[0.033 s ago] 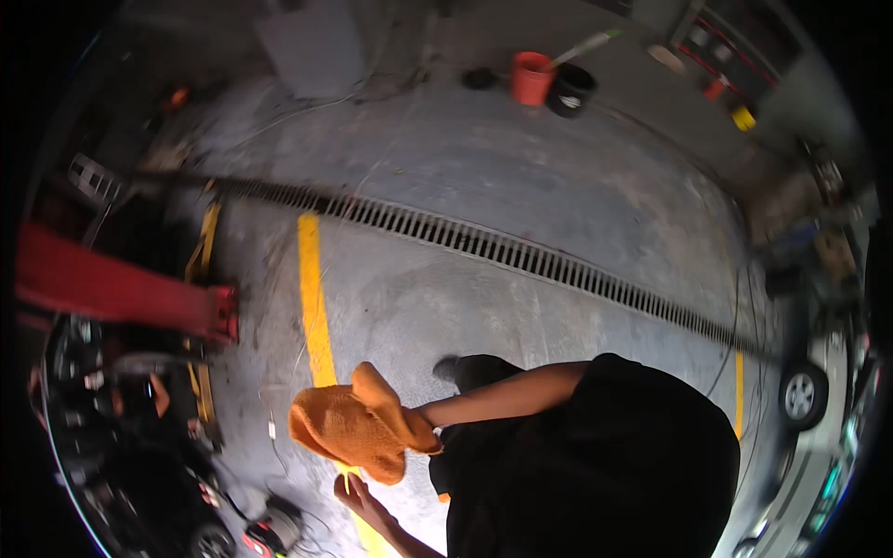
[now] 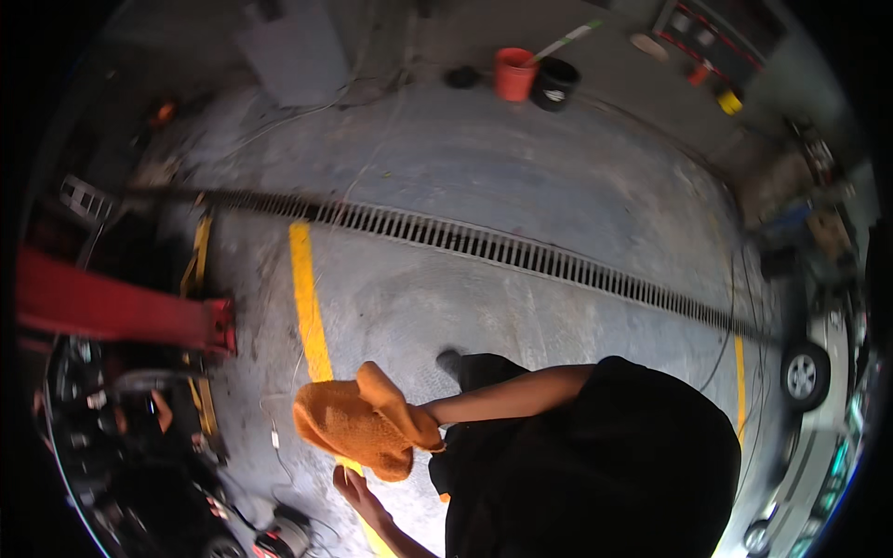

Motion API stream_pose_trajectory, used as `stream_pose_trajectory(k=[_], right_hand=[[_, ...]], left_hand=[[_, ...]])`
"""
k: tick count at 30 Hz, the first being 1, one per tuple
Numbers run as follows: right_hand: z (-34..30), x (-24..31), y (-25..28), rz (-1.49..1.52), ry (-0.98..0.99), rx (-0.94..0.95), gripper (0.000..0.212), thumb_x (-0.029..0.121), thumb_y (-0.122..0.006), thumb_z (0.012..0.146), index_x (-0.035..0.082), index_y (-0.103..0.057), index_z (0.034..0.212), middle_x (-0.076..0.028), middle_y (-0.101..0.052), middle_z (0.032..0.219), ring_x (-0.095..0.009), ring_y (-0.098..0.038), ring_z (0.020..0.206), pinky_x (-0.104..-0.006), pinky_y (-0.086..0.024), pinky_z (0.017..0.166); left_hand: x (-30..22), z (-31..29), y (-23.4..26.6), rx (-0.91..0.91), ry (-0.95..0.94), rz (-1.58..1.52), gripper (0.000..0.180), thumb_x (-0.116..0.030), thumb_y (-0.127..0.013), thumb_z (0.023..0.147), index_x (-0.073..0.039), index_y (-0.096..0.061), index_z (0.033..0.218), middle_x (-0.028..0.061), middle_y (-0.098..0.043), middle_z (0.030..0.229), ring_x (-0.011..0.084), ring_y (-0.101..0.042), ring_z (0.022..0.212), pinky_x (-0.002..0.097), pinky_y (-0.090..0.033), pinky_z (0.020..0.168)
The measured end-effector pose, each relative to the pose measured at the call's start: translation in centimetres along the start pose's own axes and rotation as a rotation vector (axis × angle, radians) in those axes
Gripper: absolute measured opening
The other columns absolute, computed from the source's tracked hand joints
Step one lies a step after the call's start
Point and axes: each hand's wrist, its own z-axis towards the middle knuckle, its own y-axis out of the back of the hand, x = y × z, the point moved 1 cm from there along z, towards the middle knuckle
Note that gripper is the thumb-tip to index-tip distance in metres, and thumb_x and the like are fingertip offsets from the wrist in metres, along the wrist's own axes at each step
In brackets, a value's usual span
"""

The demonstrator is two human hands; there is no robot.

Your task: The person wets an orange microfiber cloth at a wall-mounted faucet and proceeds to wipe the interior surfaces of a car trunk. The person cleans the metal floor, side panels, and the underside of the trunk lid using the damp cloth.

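Note:
An orange terry cloth (image 2: 358, 423) hangs bunched over my right hand, which is hidden inside it. My right forearm (image 2: 507, 392) reaches leftward to the cloth from a black sleeve. Just below the cloth's lower edge is my left hand (image 2: 358, 493), its fingers bent and slightly apart. Nothing plainly shows between those fingers, and whether the fingertips touch the cloth I cannot tell. Beneath the cloth and left hand runs a yellow floor line (image 2: 309, 302). My black shirt (image 2: 595, 465) fills the lower middle, with one shoe (image 2: 448, 361) beyond it.
A slotted drain grate (image 2: 484, 244) crosses the floor. Far off stand a red bucket (image 2: 514, 74) and a black bucket (image 2: 555, 86). At left are a red lift arm (image 2: 121, 302), another person's arm (image 2: 163, 411) and a corded machine (image 2: 282, 538). A car wheel (image 2: 805, 376) is at right.
My view has turned slightly, so the far buckets sit more to the left. The cloth stays on my right hand, and my left hand has barely moved beneath it.

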Motion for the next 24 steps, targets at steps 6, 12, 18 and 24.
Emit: stream_pose_trajectory(k=[6, 12, 18, 24], right_hand=[[-13.7, -3.2, 4.4, 0.101, -0.002, -0.487, 0.051, 0.036, -0.069, 0.099, -0.001, -0.064, 0.134, -0.015, -0.069, 0.126, -0.028, -0.067, 0.113, -0.0435, -0.052, 0.100], [-39.7, -11.8, 11.4, 0.228, 0.016, -1.079, 0.051, 0.036, -0.074, 0.097, -0.001, -0.066, 0.131, -0.014, -0.074, 0.119, -0.027, -0.072, 0.106, -0.0430, -0.056, 0.095], [-66.9, -16.5, 13.5, -0.105, -0.517, -1.492, 0.030, 0.023, -0.072, 0.099, -0.001, -0.073, 0.116, -0.012, -0.078, 0.101, -0.024, -0.075, 0.094, -0.0407, -0.059, 0.085], [-86.4, 0.3, 17.2, -0.084, 0.053, -2.043, 0.014, 0.003, -0.068, 0.100, 0.000, -0.075, 0.112, -0.008, -0.077, 0.102, -0.015, -0.071, 0.090, -0.0290, -0.054, 0.081]], left_hand=[[-3.8, 4.1, -17.5, 1.080, 0.190, -0.510, 0.091, -0.074, -0.031, 0.105, -0.005, -0.032, 0.164, 0.0120, -0.039, 0.169, 0.0310, -0.034, 0.156, 0.0499, -0.023, 0.129], [-10.4, -5.0, -42.5, 1.097, 0.153, -0.202, 0.050, -0.035, -0.064, 0.108, 0.001, -0.057, 0.141, 0.0124, -0.067, 0.135, 0.0266, -0.068, 0.121, 0.0431, -0.057, 0.102], [-12.0, -16.3, -66.2, 1.098, 0.194, -0.275, 0.040, -0.032, -0.065, 0.108, 0.001, -0.064, 0.130, 0.0123, -0.072, 0.125, 0.0263, -0.074, 0.111, 0.0433, -0.062, 0.094], [-13.5, -24.7, -83.5, 1.191, -0.073, -0.001, 0.042, -0.036, -0.069, 0.107, 0.000, -0.067, 0.127, 0.0059, -0.072, 0.115, 0.0161, -0.069, 0.104, 0.0342, -0.058, 0.090]])
